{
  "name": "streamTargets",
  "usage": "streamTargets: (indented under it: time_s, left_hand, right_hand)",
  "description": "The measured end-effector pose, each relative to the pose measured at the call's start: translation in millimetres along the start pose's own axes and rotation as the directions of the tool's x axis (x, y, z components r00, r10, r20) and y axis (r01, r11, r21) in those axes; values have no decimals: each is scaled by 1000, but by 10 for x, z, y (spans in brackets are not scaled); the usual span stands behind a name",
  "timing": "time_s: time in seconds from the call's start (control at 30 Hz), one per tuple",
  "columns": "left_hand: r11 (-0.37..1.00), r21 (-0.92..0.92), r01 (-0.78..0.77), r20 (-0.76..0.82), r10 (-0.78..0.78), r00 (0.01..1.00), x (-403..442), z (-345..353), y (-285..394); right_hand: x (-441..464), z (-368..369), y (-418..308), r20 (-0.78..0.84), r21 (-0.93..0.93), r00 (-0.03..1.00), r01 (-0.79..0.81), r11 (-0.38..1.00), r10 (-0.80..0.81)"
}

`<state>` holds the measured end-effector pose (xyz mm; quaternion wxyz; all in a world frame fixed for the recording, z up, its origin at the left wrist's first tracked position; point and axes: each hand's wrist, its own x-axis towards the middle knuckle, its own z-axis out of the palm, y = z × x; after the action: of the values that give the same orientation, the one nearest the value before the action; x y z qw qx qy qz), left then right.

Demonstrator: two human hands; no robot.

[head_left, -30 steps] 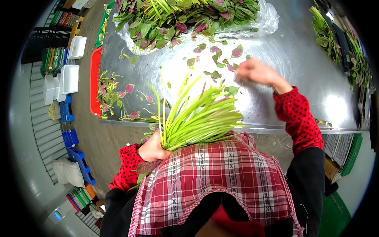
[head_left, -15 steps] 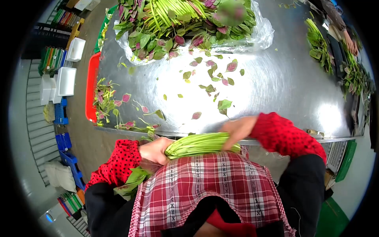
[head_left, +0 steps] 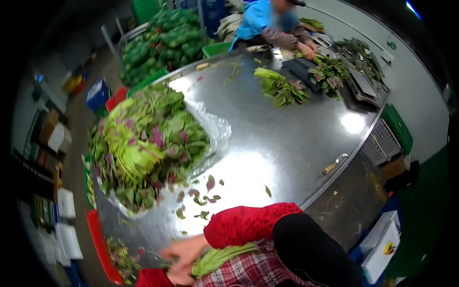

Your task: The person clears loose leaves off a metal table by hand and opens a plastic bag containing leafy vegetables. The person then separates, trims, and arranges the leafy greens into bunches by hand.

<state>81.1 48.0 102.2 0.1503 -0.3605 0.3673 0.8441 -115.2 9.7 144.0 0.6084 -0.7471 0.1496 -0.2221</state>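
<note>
You have the bunch of stems (head_left: 221, 259) low against your checked apron (head_left: 248, 273), close to your body. Your left hand (head_left: 178, 276) seems to be wrapped tight round the bunch's left end – your other hand covers part of it. Your right hand (head_left: 187, 249) reaches across, just over the left one. It is blurry, so I cannot tell if that grip is spread or pinching a leaf.

The step in hand looks like tidying the leafy end of the bunch. I think the next move calls for a firm left hand and light right fingers, since thin stems can bend or snap.

The stems are long, smooth and pale green, lying side by side like straws. Your sleeve (head_left: 239, 226) is red cloth with black dots. Just past it, flat loose leaves (head_left: 210, 183), green and purple, lie on the shiny metal surface (head_left: 267, 138). Leafy scraps (head_left: 122, 258) sit to the left by a hard red basket (head_left: 101, 248). A small knife (head_left: 334, 164) lies near the right edge.

Farther off, a big floppy heap of greens (head_left: 158, 143) rests on crinkly clear plastic (head_left: 217, 129). Farthest away, a person in blue (head_left: 251, 24) has their hands on more greens – those look soft and leafy too.
</note>
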Motion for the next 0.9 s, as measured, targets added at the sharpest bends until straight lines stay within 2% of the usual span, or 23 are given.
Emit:
streamTargets:
  time_s: [0.03,0.1,0.13,0.2,0.23,0.27,0.3,0.33,0.37,0.47,0.5,0.57,0.63,0.67,0.7,0.77,0.8,0.83,0.9]
  left_hand:
    - [985,-166,53,-35,-59,998,11,-54,-67]
    - [999,21,-23,16,23,1000,-34,-128,-163]
    - [993,97,-70,56,65,996,-9,-108,-216]
    - [959,235,-158,150,124,981,5,-64,-248]
    - [956,235,-177,158,142,977,16,-30,-235]
    - [968,157,-193,136,173,976,31,8,-200]
    - [975,80,-207,109,198,974,12,64,-144]
    - [965,121,-234,79,226,971,-3,131,-72]
    - [955,174,-240,62,232,971,-13,188,41]
    - [892,414,-184,41,184,982,-38,300,391]
    - [847,505,-166,38,171,985,-52,323,531]
    - [702,705,-105,23,125,992,-124,393,816]
    - [468,883,26,-58,55,997,-192,453,1066]
    - [350,933,86,-103,29,994,-251,481,1171]
    - [98,991,-87,42,386,921,-327,476,1197]
    - [23,988,-151,115,535,837,-305,267,1326]
    - [132,983,-129,18,629,777,-378,252,1412]
    - [241,963,-116,-90,701,707,-463,233,1501]
    - [35,999,-41,-18,938,347,-631,81,1611]
  right_hand:
    - [13,145,192,336,98,924,-228,969,183]
    - [-298,498,550,315,457,945,-236,858,92]
    - [-449,377,689,396,312,903,-304,900,167]
    - [-642,224,745,460,149,847,-368,918,265]
    - [-738,116,687,482,125,839,-352,928,254]
    - [-854,-22,607,503,96,829,-336,937,246]
    - [-941,-58,513,508,157,815,-408,900,281]
    - [-1028,-94,416,512,215,799,-474,853,315]
    - [-1059,-104,501,589,293,761,-515,805,272]
    - [-1196,-32,602,601,447,759,-579,682,251]
    - [-1241,38,767,589,506,776,-572,646,226]
    - [-1315,84,598,541,548,808,-549,632,233]
    - [-1381,153,546,466,719,851,-525,457,243]
    - [-1416,234,726,467,746,858,-511,427,211]
    - [-1452,280,752,475,741,853,-521,425,216]
    - [-1537,300,757,368,713,887,-462,527,280]
    - [-1532,279,655,373,712,884,-467,523,281]
    - [-1517,255,542,314,645,892,-451,617,323]
    - [-1474,221,345,184,479,907,-418,771,378]
